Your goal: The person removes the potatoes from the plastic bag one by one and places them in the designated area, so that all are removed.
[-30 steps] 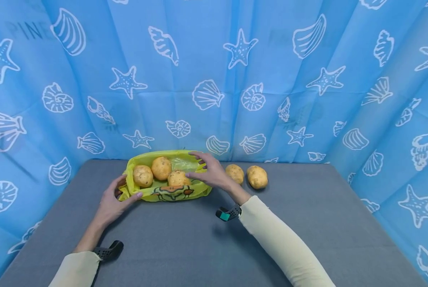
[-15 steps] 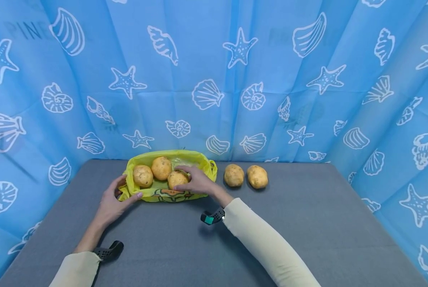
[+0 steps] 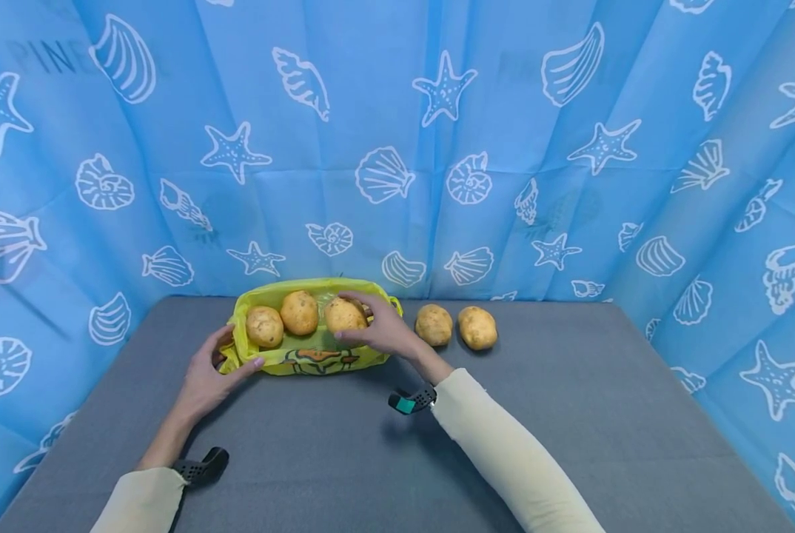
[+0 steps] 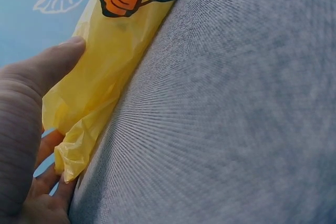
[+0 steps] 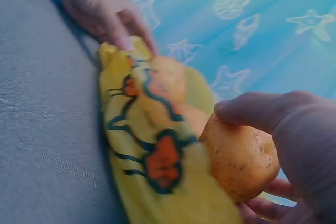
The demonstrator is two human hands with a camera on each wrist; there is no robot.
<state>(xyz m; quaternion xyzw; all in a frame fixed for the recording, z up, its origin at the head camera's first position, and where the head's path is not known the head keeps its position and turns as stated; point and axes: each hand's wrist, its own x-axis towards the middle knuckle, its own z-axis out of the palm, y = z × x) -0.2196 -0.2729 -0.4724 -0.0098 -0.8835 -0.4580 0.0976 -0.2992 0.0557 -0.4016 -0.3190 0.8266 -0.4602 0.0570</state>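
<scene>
Clamped between thumb and fingers of the right hand [image 3: 386,327]: held potato [image 3: 344,315], at the right part of the opening of the yellow bag [image 3: 320,363]. Around the bag's left end: left hand [image 3: 206,381], with thumb on the near side and fingers behind, closed on the plastic. Inside, to the left: left potato [image 3: 264,327] and middle potato [image 3: 300,313]. On the gray table [image 3: 344,459], right of the bag: darker potato [image 3: 434,325] beside outer potato [image 3: 477,329].
</scene>
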